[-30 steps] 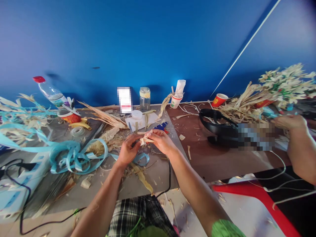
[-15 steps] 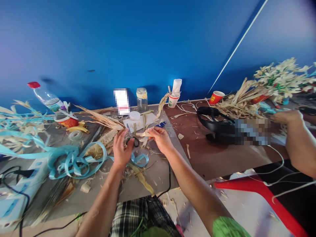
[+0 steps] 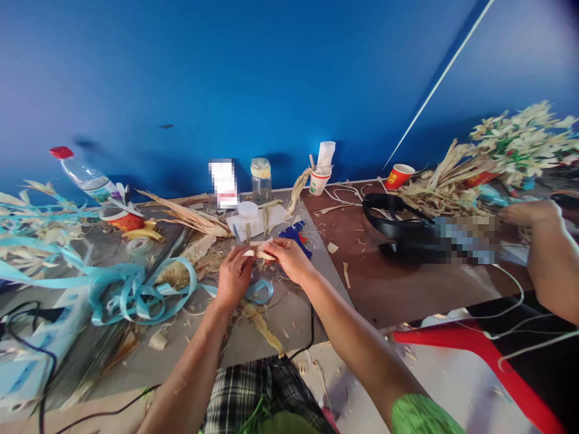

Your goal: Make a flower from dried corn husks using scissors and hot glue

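Observation:
Between my two hands is a pale strip of dried corn husk (image 3: 259, 251). My left hand (image 3: 235, 276) pinches its left end, and my right hand (image 3: 289, 259) grips the right end with thumb and fingers. Beneath and around them lie husk scraps and a loop of light blue ribbon (image 3: 260, 292). Just past my right hand rests a dark blue object (image 3: 295, 231) with some red on it. A white round lid (image 3: 247, 209) on a white sheet (image 3: 271, 220) is beyond the fingers. My fingers partly cover the strip.
Tangled blue ribbon (image 3: 136, 292), a power strip (image 3: 40, 355) and a tilted bottle (image 3: 85, 175) are on the left. A glass jar (image 3: 261, 184) and paper cup (image 3: 319, 182) stand by the wall. Rightward lie a black headset (image 3: 398, 226) and another person's hand (image 3: 531, 212).
My left hand has moved right and closed on the husk strip, which only my right hand held before. The black scissor handles seen by my left hand are now hidden.

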A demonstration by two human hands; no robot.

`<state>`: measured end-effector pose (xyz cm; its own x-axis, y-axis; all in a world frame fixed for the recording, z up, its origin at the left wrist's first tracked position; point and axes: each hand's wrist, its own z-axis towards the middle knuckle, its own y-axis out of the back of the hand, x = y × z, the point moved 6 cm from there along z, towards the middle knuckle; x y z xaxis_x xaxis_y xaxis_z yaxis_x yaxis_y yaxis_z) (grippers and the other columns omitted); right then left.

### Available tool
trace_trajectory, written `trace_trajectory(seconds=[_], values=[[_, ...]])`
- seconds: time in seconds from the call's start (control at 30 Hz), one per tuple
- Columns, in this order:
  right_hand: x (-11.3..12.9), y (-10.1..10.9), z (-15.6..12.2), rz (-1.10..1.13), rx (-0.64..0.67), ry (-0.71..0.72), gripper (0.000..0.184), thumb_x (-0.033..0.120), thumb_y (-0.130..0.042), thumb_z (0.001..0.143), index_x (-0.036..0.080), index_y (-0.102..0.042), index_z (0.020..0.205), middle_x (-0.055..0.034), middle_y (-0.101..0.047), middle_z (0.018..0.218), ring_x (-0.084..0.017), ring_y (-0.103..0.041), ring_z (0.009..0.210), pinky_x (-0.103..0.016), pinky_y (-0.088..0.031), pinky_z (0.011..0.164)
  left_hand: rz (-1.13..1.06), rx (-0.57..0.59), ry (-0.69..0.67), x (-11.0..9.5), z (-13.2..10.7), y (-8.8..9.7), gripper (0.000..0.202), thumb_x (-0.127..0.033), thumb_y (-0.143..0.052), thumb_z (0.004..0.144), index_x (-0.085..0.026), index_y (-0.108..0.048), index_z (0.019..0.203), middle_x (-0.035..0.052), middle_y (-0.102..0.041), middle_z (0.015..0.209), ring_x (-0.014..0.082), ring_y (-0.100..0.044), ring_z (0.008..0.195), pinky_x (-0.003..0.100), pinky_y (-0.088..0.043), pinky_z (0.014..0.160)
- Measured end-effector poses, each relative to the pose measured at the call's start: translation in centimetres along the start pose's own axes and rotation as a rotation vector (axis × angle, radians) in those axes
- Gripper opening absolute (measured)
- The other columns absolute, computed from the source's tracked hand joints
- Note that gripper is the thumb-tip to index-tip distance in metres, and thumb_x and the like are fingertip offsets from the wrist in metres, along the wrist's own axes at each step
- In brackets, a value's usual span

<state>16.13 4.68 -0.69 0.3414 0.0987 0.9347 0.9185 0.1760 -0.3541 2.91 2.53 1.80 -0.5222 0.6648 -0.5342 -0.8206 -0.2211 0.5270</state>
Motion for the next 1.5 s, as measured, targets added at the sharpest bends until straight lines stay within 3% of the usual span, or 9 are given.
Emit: trace_trajectory(seconds=[0.13,0.33,0.53,0.83,1.0,1.2,1.33,1.43,1.5], values=[[-0.5,-0.4,-0.1,0.228,0.083,-0.165,0.029,0.040,-0.073,0.064,0.012,-0.064,0.065,0.0003,-0.058,0.058,-0.009,-0.050,0.051,-0.021,-0.042,0.049,-0.016,0.001,-0.028,-0.1,0.1,-0.1,0.015,-0.018,-0.048,0.085,-0.018,-0.063,0.089,0.0072,-0.066,0.092,0.0160,-0.061,0.087,0.030,-0.049,0.079],[-1.2,-0.8,0.0,0.357,0.243,-0.231,0.027,0.037,-0.070,0.071,0.012,-0.062,0.064,0.0035,-0.049,0.051,-0.007,-0.045,0.046,-0.021,-0.041,0.047,-0.031,-0.003,-0.069,-0.4,-0.2,-0.2,0.015,-0.015,-0.048,0.084,-0.018,-0.061,0.091,0.0073,-0.065,0.093,0.0150,-0.061,0.085,0.030,-0.049,0.077],[-2.4,-1.0,0.1,0.446,0.306,-0.340,0.026,0.034,-0.069,0.073,0.013,-0.058,0.063,0.0063,-0.044,0.047,-0.004,-0.035,0.042,-0.019,-0.037,0.045,-0.025,0.008,-0.064,-0.5,-0.3,-0.2,0.017,-0.015,-0.047,0.084,-0.018,-0.062,0.090,0.0080,-0.065,0.093,0.0151,-0.061,0.085,0.029,-0.049,0.077],[-0.6,-0.5,-0.2,0.346,0.103,-0.181,0.047,0.060,-0.058,0.072,0.015,-0.064,0.085,-0.0014,-0.061,0.069,-0.009,-0.051,0.052,-0.024,-0.043,0.053,0.086,-0.071,0.051,0.6,-0.3,0.4,0.013,-0.021,-0.051,0.083,-0.017,-0.061,0.090,0.0069,-0.064,0.090,0.0164,-0.060,0.086,0.029,-0.048,0.078],[-0.3,-0.7,-0.4,0.092,0.090,-0.035,0.035,0.047,-0.067,0.069,0.018,-0.065,0.089,0.0003,-0.061,0.070,-0.009,-0.051,0.056,-0.022,-0.039,0.055,0.084,-0.094,0.069,0.9,-0.4,0.6,0.012,-0.020,-0.053,0.082,-0.017,-0.061,0.090,0.0072,-0.063,0.090,0.0162,-0.060,0.085,0.029,-0.048,0.077],[-0.6,-0.4,-0.1,0.032,-0.010,0.009,0.023,0.036,-0.070,0.065,0.016,-0.058,0.061,0.0032,-0.055,0.059,-0.007,-0.045,0.051,-0.022,-0.036,0.054,0.066,-0.076,0.045,0.5,-0.3,0.4,0.012,-0.019,-0.052,0.082,-0.018,-0.061,0.090,0.0064,-0.064,0.089,0.0164,-0.059,0.086,0.030,-0.047,0.078],[-0.6,-0.3,0.1,0.033,0.001,0.020,0.018,0.032,-0.070,0.064,0.017,-0.062,0.069,0.0033,-0.055,0.060,-0.008,-0.047,0.051,-0.022,-0.037,0.054,0.085,-0.101,0.110,0.5,-0.1,0.8,0.010,-0.022,-0.053,0.082,-0.018,-0.060,0.088,0.0056,-0.062,0.087,0.0158,-0.058,0.083,0.028,-0.046,0.076],[-0.3,0.5,0.3,0.055,-0.104,0.054,0.022,0.028,-0.071,0.061,0.017,-0.064,0.079,0.0031,-0.057,0.064,-0.007,-0.048,0.051,-0.022,-0.039,0.053,0.128,-0.125,0.174,0.6,0.1,1.4,0.011,-0.024,-0.051,0.083,-0.017,-0.057,0.076,0.0031,-0.059,0.076,0.0144,-0.055,0.074,0.026,-0.044,0.071],[0.0,1.1,0.3,0.074,-0.180,0.085,0.022,0.027,-0.072,0.058,0.017,-0.064,0.076,0.0031,-0.058,0.064,-0.006,-0.046,0.049,-0.022,-0.039,0.051,0.128,-0.142,0.215,0.9,0.1,1.7,0.018,-0.025,-0.050,0.083,-0.017,-0.055,0.068,0.0017,-0.055,0.070,0.0134,-0.052,0.069,0.025,-0.041,0.068]])
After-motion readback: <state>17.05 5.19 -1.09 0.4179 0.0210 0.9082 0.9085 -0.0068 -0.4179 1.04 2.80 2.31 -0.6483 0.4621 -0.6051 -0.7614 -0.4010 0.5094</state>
